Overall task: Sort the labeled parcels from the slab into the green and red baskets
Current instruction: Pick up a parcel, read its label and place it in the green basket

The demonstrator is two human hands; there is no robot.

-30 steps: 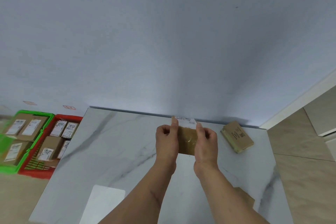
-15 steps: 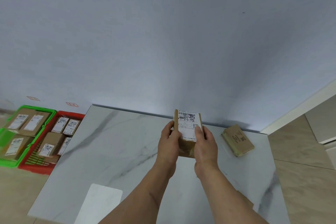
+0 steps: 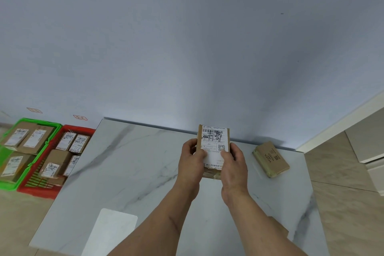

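Both hands hold one brown cardboard parcel above the middle of the white marble slab. Its white shipping label, with a barcode and black handwriting, faces me. My left hand grips its left side and my right hand grips its right side, thumbs on the label. A second brown parcel lies on the slab at the back right. On the floor to the left stand the green basket and the red basket, each with several labeled parcels inside.
A pale wall rises right behind the slab. A white rectangular sheet lies at the slab's near left edge. A brown cardboard piece shows beside my right forearm. Tiled floor and a white cabinet are on the right.
The parcel has been tilted up so that its label, edge-on before, now faces me fully. Both hands kept hold of it and stayed near the slab's middle.
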